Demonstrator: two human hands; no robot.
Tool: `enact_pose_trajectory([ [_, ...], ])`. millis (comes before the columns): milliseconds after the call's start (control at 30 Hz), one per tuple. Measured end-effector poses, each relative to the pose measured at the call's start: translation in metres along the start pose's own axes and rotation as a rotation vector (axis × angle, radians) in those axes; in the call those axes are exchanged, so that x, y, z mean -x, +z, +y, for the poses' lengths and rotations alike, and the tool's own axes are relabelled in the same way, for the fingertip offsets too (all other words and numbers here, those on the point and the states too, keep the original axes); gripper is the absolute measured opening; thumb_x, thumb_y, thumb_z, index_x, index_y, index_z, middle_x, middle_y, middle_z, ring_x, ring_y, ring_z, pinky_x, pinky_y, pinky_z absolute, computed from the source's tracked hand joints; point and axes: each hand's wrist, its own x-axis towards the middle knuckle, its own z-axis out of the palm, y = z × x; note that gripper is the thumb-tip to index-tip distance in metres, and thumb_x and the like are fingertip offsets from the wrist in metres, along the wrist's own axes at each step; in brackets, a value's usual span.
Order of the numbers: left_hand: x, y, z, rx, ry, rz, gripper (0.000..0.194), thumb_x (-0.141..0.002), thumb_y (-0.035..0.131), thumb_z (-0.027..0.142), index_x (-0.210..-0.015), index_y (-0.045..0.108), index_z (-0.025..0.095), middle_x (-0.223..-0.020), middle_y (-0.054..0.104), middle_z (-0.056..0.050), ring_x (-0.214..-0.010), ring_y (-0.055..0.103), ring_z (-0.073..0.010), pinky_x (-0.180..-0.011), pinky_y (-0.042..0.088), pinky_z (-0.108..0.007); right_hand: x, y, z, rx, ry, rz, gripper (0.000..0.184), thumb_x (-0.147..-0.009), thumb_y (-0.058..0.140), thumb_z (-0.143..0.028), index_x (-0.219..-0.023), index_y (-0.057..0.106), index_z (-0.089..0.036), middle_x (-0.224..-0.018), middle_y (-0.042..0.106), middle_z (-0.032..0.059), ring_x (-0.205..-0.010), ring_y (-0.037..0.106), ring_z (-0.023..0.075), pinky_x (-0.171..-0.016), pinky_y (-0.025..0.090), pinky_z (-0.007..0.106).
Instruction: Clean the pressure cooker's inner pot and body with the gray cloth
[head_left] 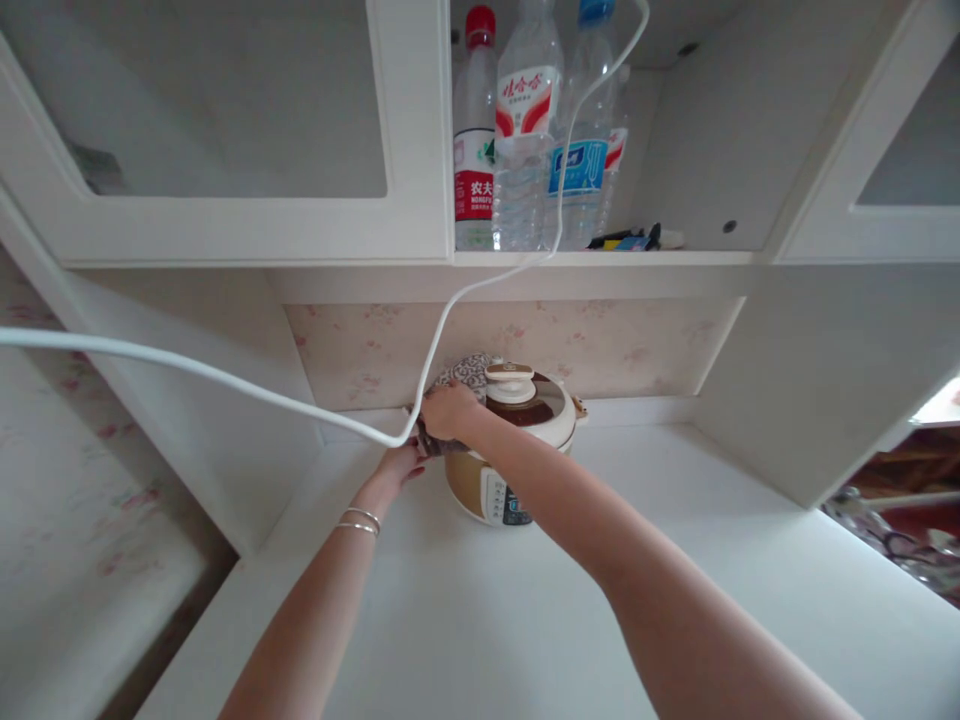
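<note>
A small cream and tan electric cooker (517, 440) with a brown lid stands at the back of a white counter (570, 600). A patterned cloth (465, 377) is bunched against its left side. My right hand (448, 410) reaches across and is closed on that cloth at the cooker's left edge. My left hand (397, 467), with two thin bracelets on the wrist, rests lower at the cooker's left side; its fingers are partly hidden under the cloth. A white cable (247, 385) crosses in front of both hands.
Above, an open shelf holds several water bottles (525, 130) and small items (634, 240). White cabinet doors (225, 130) flank it. Floral wallpaper backs the niche. A side panel (817, 390) bounds the counter on the right, with cluttered objects (900, 520) beyond.
</note>
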Motion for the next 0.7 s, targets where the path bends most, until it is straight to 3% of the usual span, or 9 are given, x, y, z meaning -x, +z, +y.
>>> enact_pose_trajectory([
  [167, 0.007, -0.014, -0.022, 0.086, -0.059, -0.047, 0.027, -0.069, 0.065, 0.032, -0.092, 0.063, 0.017, -0.112, 0.067, -0.012, -0.084, 0.067, -0.0187, -0.074, 0.05, -0.031, 0.036, 0.014, -0.009, 0.061, -0.045, 0.202, 0.027, -0.092, 0.044, -0.026, -0.108, 0.062, -0.012, -0.109, 0.068, 0.0153, -0.113, 0.054, 0.0295, -0.104, 0.027, 0.055],
  [333, 0.009, -0.018, 0.008, 0.201, 0.026, -0.135, 0.038, -0.072, 0.066, 0.046, -0.098, 0.066, 0.018, -0.114, 0.067, -0.012, -0.095, 0.064, -0.0215, -0.075, 0.051, -0.034, 0.098, 0.031, -0.013, 0.044, -0.03, 0.437, 0.029, -0.095, 0.038, -0.02, -0.115, 0.058, -0.016, -0.13, 0.058, 0.0133, -0.13, 0.039, 0.0273, -0.11, 0.02, 0.054],
  [467, 0.006, -0.005, 0.03, 0.131, 0.131, -0.153, 0.046, -0.075, 0.066, 0.05, -0.111, 0.066, 0.02, -0.133, 0.056, -0.012, -0.117, 0.054, -0.0262, -0.081, 0.051, -0.035, 0.142, 0.044, 0.018, -0.04, 0.05, 0.557, 0.027, -0.095, 0.042, -0.023, -0.118, 0.057, -0.02, -0.138, 0.052, 0.0074, -0.133, 0.038, 0.0251, -0.114, 0.017, 0.051],
  [567, 0.0, 0.007, 0.029, 0.029, 0.2, -0.085, 0.049, -0.077, 0.068, 0.045, -0.12, 0.063, 0.02, -0.137, 0.053, -0.012, -0.123, 0.05, -0.0267, -0.087, 0.05, -0.037, 0.17, 0.063, 0.049, -0.13, 0.17, 0.649, 0.031, -0.095, 0.041, -0.024, -0.123, 0.053, -0.018, -0.137, 0.053, 0.0088, -0.134, 0.039, 0.0234, -0.115, 0.018, 0.047],
  [700, -0.011, 0.011, 0.018, 0.0, 0.268, -0.051, 0.051, -0.078, 0.068, 0.043, -0.124, 0.062, 0.023, -0.136, 0.055, -0.009, -0.122, 0.052, -0.0263, -0.088, 0.052, -0.037, 0.19, 0.092, 0.082, -0.389, 0.478, 0.76, 0.041, -0.096, 0.034, -0.03, -0.132, 0.044, -0.015, -0.135, 0.053, 0.0152, -0.129, 0.044, 0.0259, -0.107, 0.033, 0.046],
])
